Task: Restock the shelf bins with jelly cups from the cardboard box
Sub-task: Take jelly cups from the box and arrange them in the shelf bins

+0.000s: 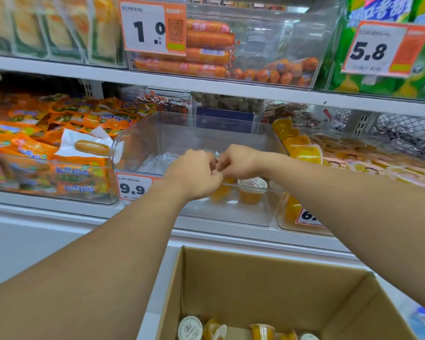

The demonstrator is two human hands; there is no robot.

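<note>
Cardboard box [268, 285] below clear bin [157, 133], few jelly cups [252, 191] at bin front, more w/ box bottom, left hand [194, 175] & right hand [239, 161] over bin front, fingers curled, touching; what they hold: can't tell.

shelf [206, 88] w/ clear bins [157, 133]

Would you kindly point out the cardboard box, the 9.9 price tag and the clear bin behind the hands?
cardboard box [268, 285]: head view, bare inner back wall.
9.9 price tag [133, 188]: head view, on the printed digits.
clear bin [157, 138]: head view, see-through left wall.
</note>
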